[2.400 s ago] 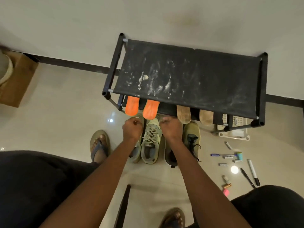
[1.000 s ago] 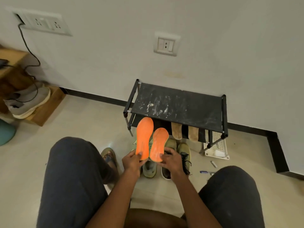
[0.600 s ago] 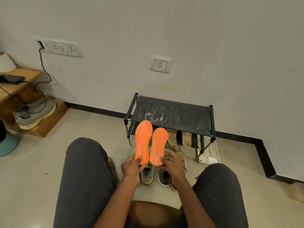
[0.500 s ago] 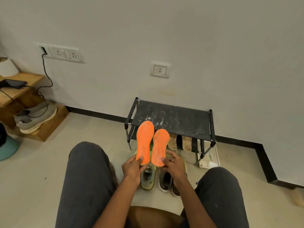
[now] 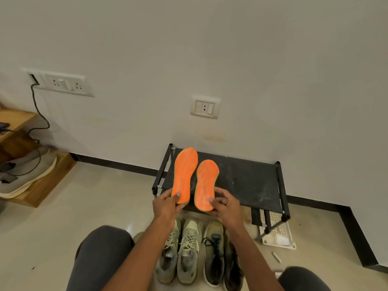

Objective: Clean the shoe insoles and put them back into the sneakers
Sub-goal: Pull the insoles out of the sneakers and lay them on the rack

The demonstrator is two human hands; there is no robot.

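Observation:
I hold two orange insoles upright in front of me, toes up. My left hand (image 5: 165,203) grips the heel of the taller left insole (image 5: 184,174). My right hand (image 5: 224,203) pinches the heel of the shorter-looking right insole (image 5: 206,183). Below my hands, on the floor between my knees, stand a pair of grey-green sneakers (image 5: 182,248) and a pair of olive sneakers with black laces (image 5: 218,253), toes pointing away from me.
A low black shoe rack (image 5: 247,181) with a dusty top stands against the wall behind the insoles. A white perforated tray (image 5: 277,232) lies under its right end. At the left are a wooden step (image 5: 44,181) with a grey shoe (image 5: 25,175) and a black cable.
I pulled both orange insoles away from the rack, sat back and raised them. Over the last half second they rose a little higher before the rack.

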